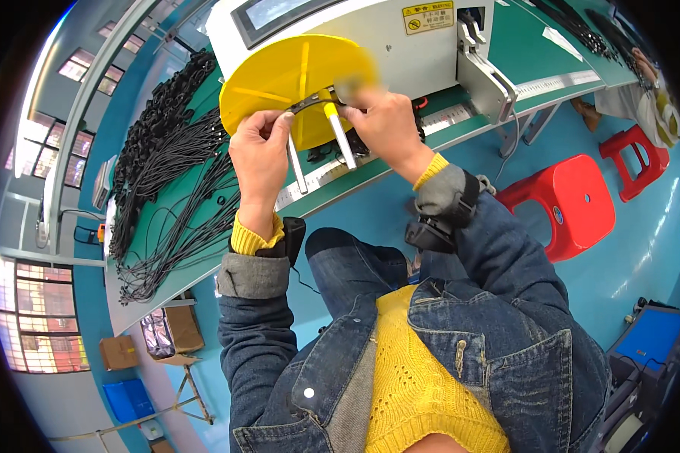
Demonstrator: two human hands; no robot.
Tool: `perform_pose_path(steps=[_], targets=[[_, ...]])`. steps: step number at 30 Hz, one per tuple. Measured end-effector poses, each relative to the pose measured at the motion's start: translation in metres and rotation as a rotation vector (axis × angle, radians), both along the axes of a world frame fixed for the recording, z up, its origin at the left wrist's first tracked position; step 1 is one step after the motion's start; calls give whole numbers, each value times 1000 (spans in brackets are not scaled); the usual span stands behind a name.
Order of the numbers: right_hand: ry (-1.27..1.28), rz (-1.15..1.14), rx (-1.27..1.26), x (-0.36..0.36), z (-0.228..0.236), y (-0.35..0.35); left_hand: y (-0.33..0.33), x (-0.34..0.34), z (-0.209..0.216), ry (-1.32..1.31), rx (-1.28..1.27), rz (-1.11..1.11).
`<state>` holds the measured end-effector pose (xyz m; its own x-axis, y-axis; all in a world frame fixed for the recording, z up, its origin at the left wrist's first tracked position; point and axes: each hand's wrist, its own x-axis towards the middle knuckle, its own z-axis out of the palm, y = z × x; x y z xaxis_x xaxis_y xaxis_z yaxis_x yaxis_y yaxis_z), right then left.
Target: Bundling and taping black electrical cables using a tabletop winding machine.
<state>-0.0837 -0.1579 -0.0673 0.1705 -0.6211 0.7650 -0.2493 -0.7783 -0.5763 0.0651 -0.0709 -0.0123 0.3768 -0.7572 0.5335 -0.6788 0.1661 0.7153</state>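
Observation:
A black cable [312,100] stretches in a short span across the front of a round yellow disc [261,72]. My left hand [261,155] pinches its left end between thumb and fingertips. At the other end, my right hand [389,128] is closed around the cable, beside a rod with a yellow sleeve [330,110]; its fingertips are partly blurred. Two pale metal rods, a left one [298,167] and a right one [343,142], stick out from the disc toward me. The disc is mounted on the front of a white machine [385,64].
Bundles of black cables [170,143] cover the green table [193,275] at left. A metal clamp arm [487,79] projects from the machine's right side. Red stools [570,200] stand on the blue floor at right. Further right, another person's hand [644,66] shows near more cables.

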Motion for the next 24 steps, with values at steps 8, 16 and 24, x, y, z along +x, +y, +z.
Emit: perform_pose_path(steps=[8,16,24], targets=[[109,-18,86,0,3,-7,-2,1,-7,-55,-55,11],[47,155,217,-32,-28,30,29,3,-21,155,-74,18],[244,289,492,-78,-73,69,37,6,-26,-163,-268,58]])
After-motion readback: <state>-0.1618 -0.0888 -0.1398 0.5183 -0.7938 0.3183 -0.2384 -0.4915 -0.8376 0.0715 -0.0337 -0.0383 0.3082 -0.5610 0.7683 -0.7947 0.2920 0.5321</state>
